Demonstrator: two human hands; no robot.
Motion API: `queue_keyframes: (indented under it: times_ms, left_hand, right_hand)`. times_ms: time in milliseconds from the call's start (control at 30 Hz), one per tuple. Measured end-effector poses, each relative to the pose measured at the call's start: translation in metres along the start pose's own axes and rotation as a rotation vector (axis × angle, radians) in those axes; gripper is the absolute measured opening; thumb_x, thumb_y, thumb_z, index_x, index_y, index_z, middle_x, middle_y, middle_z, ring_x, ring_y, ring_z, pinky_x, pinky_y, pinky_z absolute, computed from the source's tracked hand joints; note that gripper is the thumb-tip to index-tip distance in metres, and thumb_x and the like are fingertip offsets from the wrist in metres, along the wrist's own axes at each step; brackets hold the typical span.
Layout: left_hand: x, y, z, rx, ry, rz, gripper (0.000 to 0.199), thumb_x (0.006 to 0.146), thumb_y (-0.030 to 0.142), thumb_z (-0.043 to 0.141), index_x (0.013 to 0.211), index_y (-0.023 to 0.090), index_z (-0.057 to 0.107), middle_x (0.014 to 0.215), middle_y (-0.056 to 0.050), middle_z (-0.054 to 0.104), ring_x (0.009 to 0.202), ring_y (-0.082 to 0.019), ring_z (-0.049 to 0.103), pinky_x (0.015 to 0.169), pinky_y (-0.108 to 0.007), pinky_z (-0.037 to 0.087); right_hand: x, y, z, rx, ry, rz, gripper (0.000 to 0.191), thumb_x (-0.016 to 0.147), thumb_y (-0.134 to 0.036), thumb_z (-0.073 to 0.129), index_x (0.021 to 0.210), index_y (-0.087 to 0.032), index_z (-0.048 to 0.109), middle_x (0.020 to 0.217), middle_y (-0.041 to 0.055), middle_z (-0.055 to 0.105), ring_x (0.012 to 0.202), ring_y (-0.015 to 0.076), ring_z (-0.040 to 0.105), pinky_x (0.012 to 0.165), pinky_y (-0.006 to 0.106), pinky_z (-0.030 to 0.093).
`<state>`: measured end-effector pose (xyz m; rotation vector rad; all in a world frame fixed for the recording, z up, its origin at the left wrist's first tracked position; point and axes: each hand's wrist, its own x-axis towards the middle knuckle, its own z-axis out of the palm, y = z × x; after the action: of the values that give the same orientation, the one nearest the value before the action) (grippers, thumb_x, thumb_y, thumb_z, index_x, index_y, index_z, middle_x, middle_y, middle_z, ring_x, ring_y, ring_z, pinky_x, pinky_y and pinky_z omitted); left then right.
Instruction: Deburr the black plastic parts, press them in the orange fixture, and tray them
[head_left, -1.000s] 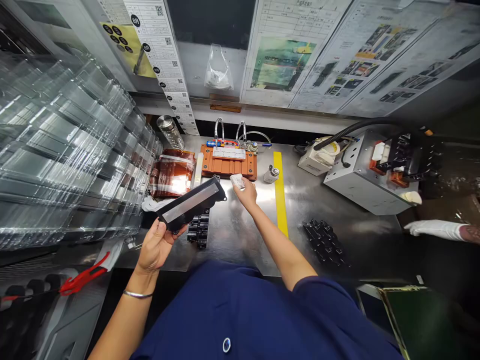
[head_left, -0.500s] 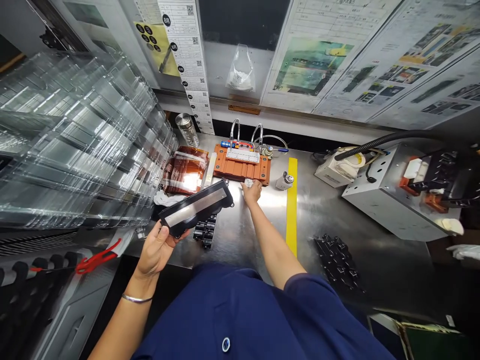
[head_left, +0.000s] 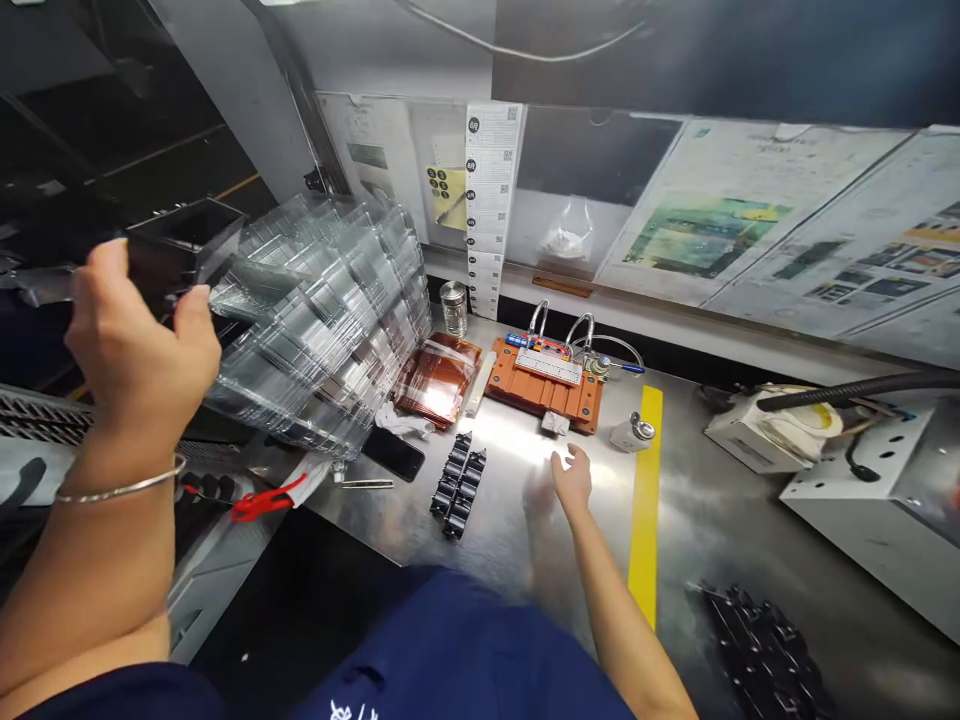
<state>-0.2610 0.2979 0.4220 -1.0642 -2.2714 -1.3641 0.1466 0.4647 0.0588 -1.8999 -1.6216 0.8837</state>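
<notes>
At the far left my left hand (head_left: 142,350) is raised, thumb and fingers closed around a black housing (head_left: 180,245). The hand hides part of that housing, and it overlaps the stacked clear plastic trays (head_left: 330,330). My right hand (head_left: 574,482) hovers over the metal bench with its fingers apart and nothing in them. Just beyond its fingertips a crumpled white wipe (head_left: 555,424) lies at the front edge of an orange-brown fixture (head_left: 540,388). Two rows of black moulded parts (head_left: 459,485) lie on the bench between my hands.
A black phone (head_left: 394,454), tweezers (head_left: 367,485) and amber film sheets (head_left: 442,380) lie left of the fixture. A dispenser bottle (head_left: 632,432) stands by the yellow tape (head_left: 646,500). Further right are a grey machine box (head_left: 885,490) and more black parts (head_left: 765,640).
My left hand has carried the black housing left and up to the trays. My right hand has let go of the white wipe and drawn back. The view has turned left.
</notes>
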Motion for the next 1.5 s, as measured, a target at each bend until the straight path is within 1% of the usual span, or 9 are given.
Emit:
queue_keyframes:
  times_ms: [100,233,367,500,700,1033,1200,1300,1500]
  left_hand:
    - [0.045,-0.031,0.032,0.288,-0.148,0.09,0.047,0.075,0.037,0.071,0.114,0.015,0.059,0.128,-0.008,0.059,0.135,-0.042,0.035,0.111,-0.067,0.015]
    - [0.071,-0.055,0.063,0.169,-0.457,0.013,0.025,0.073,0.032,0.073,0.086,0.012,0.063,0.118,-0.009,0.065,0.137,-0.039,0.034,0.11,-0.067,0.012]
    - [0.035,-0.033,0.049,-0.105,-0.495,0.014,0.043,0.055,0.02,0.085,0.095,0.025,0.07,0.132,-0.001,0.06,0.14,-0.027,0.034,0.121,-0.045,0.008]
    - [-0.035,-0.027,0.041,-0.258,-0.745,0.03,0.049,0.06,0.036,0.082,0.107,0.026,0.072,0.118,-0.001,0.069,0.118,-0.028,0.059,0.115,-0.042,0.031]
    - [-0.113,-0.107,0.113,-0.269,-1.089,-0.524,0.061,0.062,0.063,0.071,0.101,0.017,0.07,0.099,-0.012,0.074,0.095,-0.03,0.069,0.084,-0.042,0.056]
    - [-0.136,-0.154,0.213,-0.598,-0.738,-1.443,0.046,0.089,0.052,0.049,0.111,0.011,0.051,0.108,-0.022,0.066,0.075,-0.024,0.071,0.065,-0.039,0.059]
    - [-0.139,-0.154,0.242,-0.704,-0.711,-1.287,0.023,0.072,0.017,0.073,0.09,0.012,0.058,0.085,-0.01,0.071,0.075,-0.017,0.071,0.077,-0.032,0.058]
    - [-0.152,-0.139,0.248,-0.743,-0.764,-1.121,0.029,0.067,0.02,0.076,0.091,0.013,0.062,0.079,-0.006,0.072,0.075,-0.018,0.071,0.078,-0.032,0.057]
    - [-0.158,-0.103,0.238,-0.601,-0.926,-0.355,0.022,0.074,0.03,0.06,0.088,0.016,0.07,0.079,-0.005,0.074,0.071,-0.018,0.068,0.074,-0.031,0.055]
  right_hand:
    - [-0.007,-0.036,0.017,0.023,-0.037,-0.138,0.045,0.078,-0.039,0.046,0.115,-0.015,0.055,0.117,0.0167,0.06,0.099,0.0278,0.061,0.085,0.04,0.049]
    - [-0.021,-0.107,0.061,-0.088,-0.201,-0.483,0.035,0.084,-0.03,0.047,0.113,-0.015,0.06,0.116,0.0146,0.063,0.109,0.0267,0.057,0.095,0.04,0.045]
    - [-0.032,-0.171,0.119,-0.316,-0.432,-0.725,0.047,0.086,-0.028,0.055,0.13,-0.011,0.053,0.137,0.0169,0.053,0.126,0.0279,0.047,0.105,0.042,0.039]
    - [-0.032,-0.201,0.159,-0.521,-0.563,-0.824,0.06,0.086,-0.028,0.061,0.139,-0.008,0.043,0.151,0.022,0.035,0.14,0.0314,0.032,0.113,0.05,0.025]
    - [-0.027,-0.197,0.169,-0.571,-0.631,-0.859,0.027,0.095,-0.016,0.044,0.109,-0.01,0.067,0.135,0.0175,0.057,0.129,0.0253,0.047,0.109,0.045,0.031]
    - [-0.013,-0.184,0.145,-0.431,-0.609,-0.805,0.024,0.095,-0.025,0.05,0.107,-0.021,0.07,0.119,0.0057,0.07,0.112,0.0153,0.063,0.096,0.025,0.047]
    - [-0.013,-0.17,0.116,-0.176,-0.686,-0.844,0.017,0.088,-0.026,0.062,0.098,-0.02,0.074,0.107,0.0068,0.074,0.106,0.0183,0.067,0.096,0.03,0.049]
    - [-0.016,-0.18,0.101,-0.11,-0.607,-0.777,0.025,0.083,-0.032,0.068,0.102,-0.017,0.073,0.108,0.01,0.073,0.105,0.0204,0.067,0.095,0.031,0.049]
    - [-0.028,-0.229,0.071,-0.2,-0.493,-0.687,0.025,0.088,-0.035,0.06,0.1,-0.016,0.073,0.094,0.0091,0.074,0.088,0.0168,0.067,0.078,0.024,0.048]
